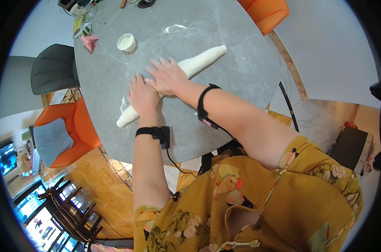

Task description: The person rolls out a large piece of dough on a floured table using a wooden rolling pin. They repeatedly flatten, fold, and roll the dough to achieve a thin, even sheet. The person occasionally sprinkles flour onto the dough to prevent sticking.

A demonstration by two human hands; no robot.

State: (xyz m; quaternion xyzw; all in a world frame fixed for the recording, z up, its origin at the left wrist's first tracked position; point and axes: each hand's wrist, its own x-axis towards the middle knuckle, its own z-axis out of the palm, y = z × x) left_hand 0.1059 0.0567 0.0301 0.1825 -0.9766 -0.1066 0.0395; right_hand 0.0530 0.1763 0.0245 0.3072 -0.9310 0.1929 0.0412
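Note:
A long roll of white dough [205, 60] lies diagonally on the grey stone-look table [241, 85]. Its thinner left end reaches toward the near side, and its right end points to the far right. My right hand [169, 77] rests flat on the middle of the roll, fingers spread. Just left of it, my left hand [143, 96] lies palm down over the roll, with the fingers extended. The thumb of the right hand meets the left hand. Both palms hide the dough beneath them. Beyond the hands stands a small plastic cup [126, 42] of white powder.
White powder [175, 28] is smeared on the far part of the table. A pink object [89, 43] and small packages [84, 30] sit by the left edge. Orange chairs [80, 126] and a dark grey chair [55, 69] border the table. Cables run from both wrist straps [164, 137].

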